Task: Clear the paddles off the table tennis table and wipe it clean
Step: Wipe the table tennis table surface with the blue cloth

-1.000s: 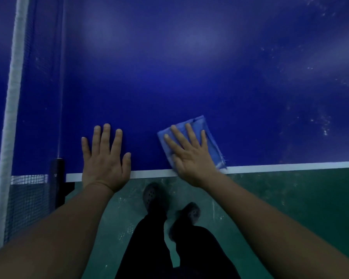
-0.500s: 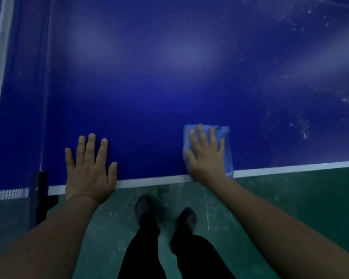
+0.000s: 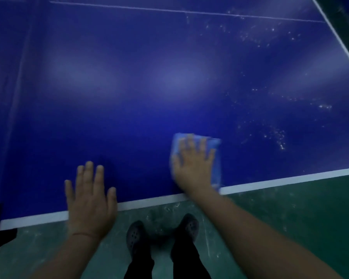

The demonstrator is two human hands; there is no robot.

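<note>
Wiping is the step in hand: your right hand lies flat with straight, spread fingers pressing a folded blue cloth onto the table tennis table, just inside its white near-edge line. Your left hand is also flat and holds nothing, palm over the same edge line, fingers pointing up the table. No paddles show anywhere on the visible surface, so that part looks done as far as this view can tell. White specks and smears lie to the right of the cloth and further up towards the far right corner, so that stretch looks unwiped. The main risk is the cloth: you only press it, you do not grasp it, and it sits close to the edge, so a stroke drawn back towards you could push it off onto the green floor. A fast stroke with light pressure could also let the hand slide over the cloth and bunch it, leaving streaks. Leaning far for the distant specks would load your braced left hand near the edge, where it could slip. Your right hand and the cloth are blurred, so its fold cannot be judged closely. No brand, label or writing can be read on the table, the cloth or your dark shoes.
</note>
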